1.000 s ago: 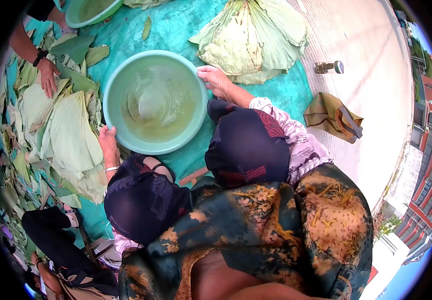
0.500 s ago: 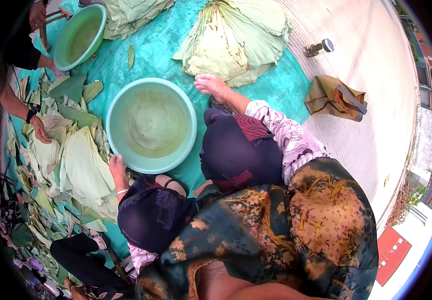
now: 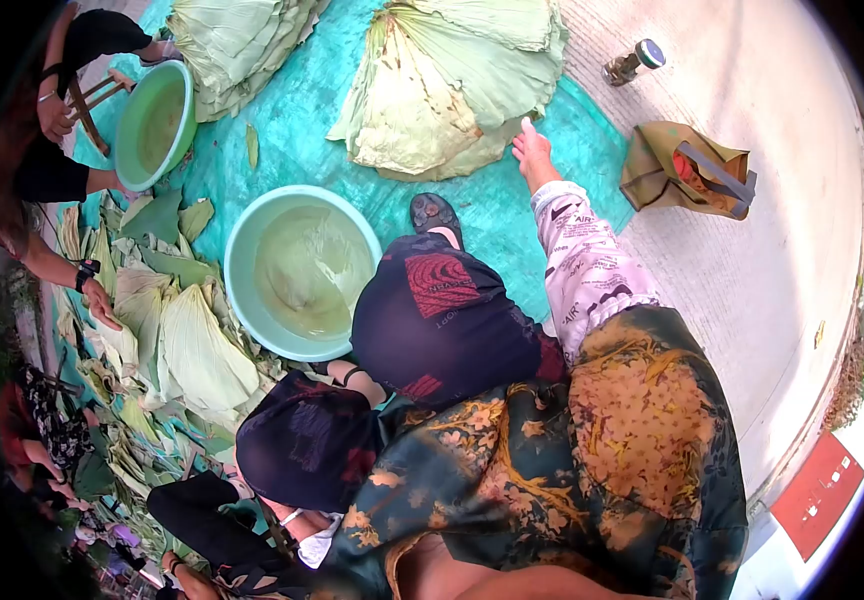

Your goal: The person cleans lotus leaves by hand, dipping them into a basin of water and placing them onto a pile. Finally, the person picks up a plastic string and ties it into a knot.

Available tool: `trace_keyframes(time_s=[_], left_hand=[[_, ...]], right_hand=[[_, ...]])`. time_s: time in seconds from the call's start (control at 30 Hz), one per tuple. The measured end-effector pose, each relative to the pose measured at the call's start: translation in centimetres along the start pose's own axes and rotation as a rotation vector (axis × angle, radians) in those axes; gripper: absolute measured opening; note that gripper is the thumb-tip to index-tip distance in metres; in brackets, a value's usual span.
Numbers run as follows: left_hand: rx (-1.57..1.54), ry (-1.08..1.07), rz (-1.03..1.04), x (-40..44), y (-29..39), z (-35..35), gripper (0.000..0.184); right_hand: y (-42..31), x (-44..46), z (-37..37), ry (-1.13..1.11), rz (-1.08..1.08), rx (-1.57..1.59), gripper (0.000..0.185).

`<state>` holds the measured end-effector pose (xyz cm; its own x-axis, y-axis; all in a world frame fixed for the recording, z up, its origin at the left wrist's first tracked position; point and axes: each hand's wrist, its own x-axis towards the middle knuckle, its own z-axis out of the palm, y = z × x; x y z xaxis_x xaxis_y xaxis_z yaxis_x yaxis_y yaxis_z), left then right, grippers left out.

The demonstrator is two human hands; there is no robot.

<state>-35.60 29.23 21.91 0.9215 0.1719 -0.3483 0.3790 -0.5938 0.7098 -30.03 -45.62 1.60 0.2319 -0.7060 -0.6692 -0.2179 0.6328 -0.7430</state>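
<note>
My right hand (image 3: pixel 532 153) is stretched out with its fingers extended and nothing in them. It is close to the lower right edge of a stack of large, pale green dried leaves (image 3: pixel 427 95), folded like a fan; I cannot tell if they touch. Of my left arm, a braceleted wrist (image 3: pixel 282 512) shows beside my left knee, and the fingers are hidden. A pale green basin (image 3: pixel 233 255) with shallow, cloudy water stands in front of my knees. To its left lies a heap of loose leaves (image 3: pixel 202 350).
A turquoise sheet (image 3: pixel 297 135) covers the ground. Another leaf stack (image 3: pixel 237 50) and a green basin (image 3: pixel 188 110) are at the upper left. A co-worker's hand (image 3: pixel 100 303) hovers by the heap. A jar (image 3: pixel 624 68) and a brown bag (image 3: pixel 667 175) stand to the right.
My right hand has moved rightward along the leaf stack's lower edge. My left hand has come off the basin's rim and drawn back beside my knee. The camera view has shifted.
</note>
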Motion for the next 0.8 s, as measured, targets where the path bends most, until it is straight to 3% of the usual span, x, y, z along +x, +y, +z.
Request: trace_keyframes(time_s=[0.1, 0.2, 0.3, 0.47, 0.6, 0.7, 0.8], left_hand=[[0.392, 0.046, 0.165, -2.5, 2.0, -2.0, 0.035], [-0.323, 0.241, -0.187, -6.0, 10.2, 0.9, 0.026], [-0.549, 0.285, -0.136, -6.9, 12.8, 1.7, 0.022], [-0.471, 0.398, -0.050, -7.6, 17.5, 3.1, 0.020], [-0.402, 0.461, -0.022, -7.3, 18.9, 3.9, 0.020], [-0.422, 0.510, -0.056, -7.2, 19.8, 4.7, 0.020], [-0.391, 0.532, -0.062, -7.3, 20.4, 5.3, 0.021]], right_hand=[[-0.3, 1.0, 1.2, -0.094, 0.074, 0.107, 0.079], [-0.6, 1.3, 2.3, -0.160, 0.160, 0.152, 0.081], [-1.2, 0.7, 2.7, -0.211, 0.167, 0.179, 0.078], [-1.7, 1.7, 3.1, -0.231, 0.082, 0.107, 0.066], [-0.4, 2.8, 4.6, -0.217, -0.080, 0.620, 0.049], [-0.1, 2.9, 4.6, -0.168, 0.037, 0.856, 0.049], [0.2, 2.4, 4.9, -0.190, -0.013, 0.884, 0.051]])
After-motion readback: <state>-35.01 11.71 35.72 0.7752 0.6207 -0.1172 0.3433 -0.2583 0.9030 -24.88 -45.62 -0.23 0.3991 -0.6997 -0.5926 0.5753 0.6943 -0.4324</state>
